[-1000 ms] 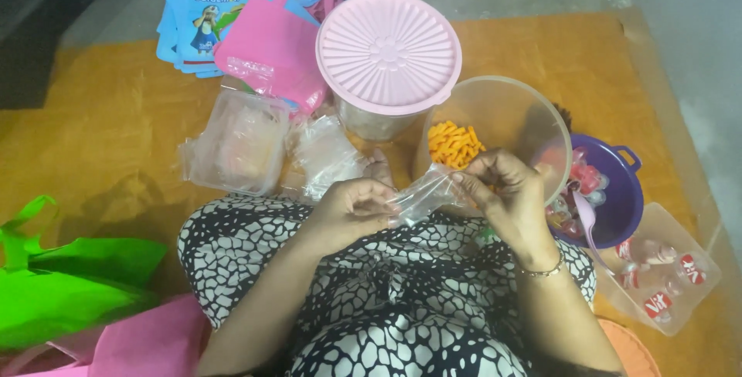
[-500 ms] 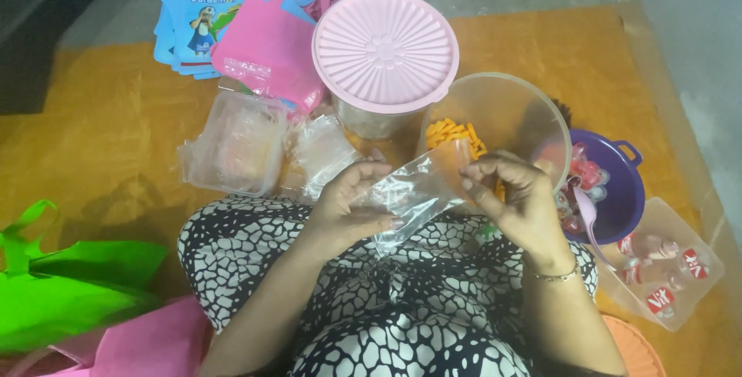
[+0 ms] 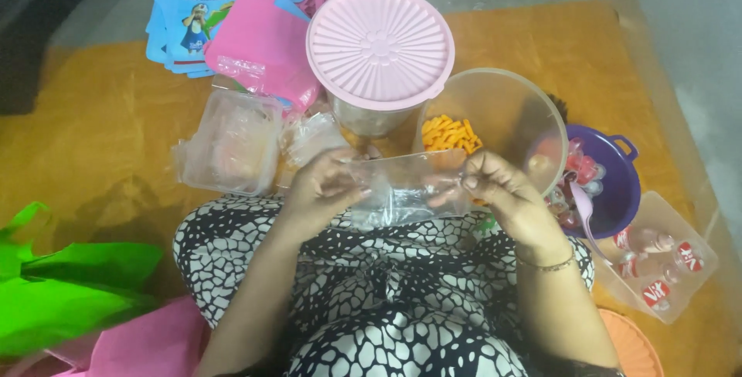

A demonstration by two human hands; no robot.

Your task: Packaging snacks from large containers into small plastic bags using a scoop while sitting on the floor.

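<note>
A small clear plastic bag (image 3: 406, 188) is stretched flat between both my hands above my lap. My left hand (image 3: 325, 188) pinches its left edge and my right hand (image 3: 498, 191) pinches its right edge. Just beyond the bag stands a clear plastic bowl (image 3: 510, 106) holding orange stick snacks (image 3: 450, 134). A round container with a pink ribbed lid (image 3: 380, 45) stands behind my left hand.
A clear tub of plastic bags (image 3: 232, 141) lies at the left. Pink and blue cloth bags (image 3: 224, 29) lie at the back. A purple bowl of sweets (image 3: 610, 184) and a clear tray of small bottles (image 3: 657, 257) sit at the right. Green bags (image 3: 62, 292) lie at lower left.
The bag was bunched between my hands; both hands have moved apart and it is now pulled out flat and level.
</note>
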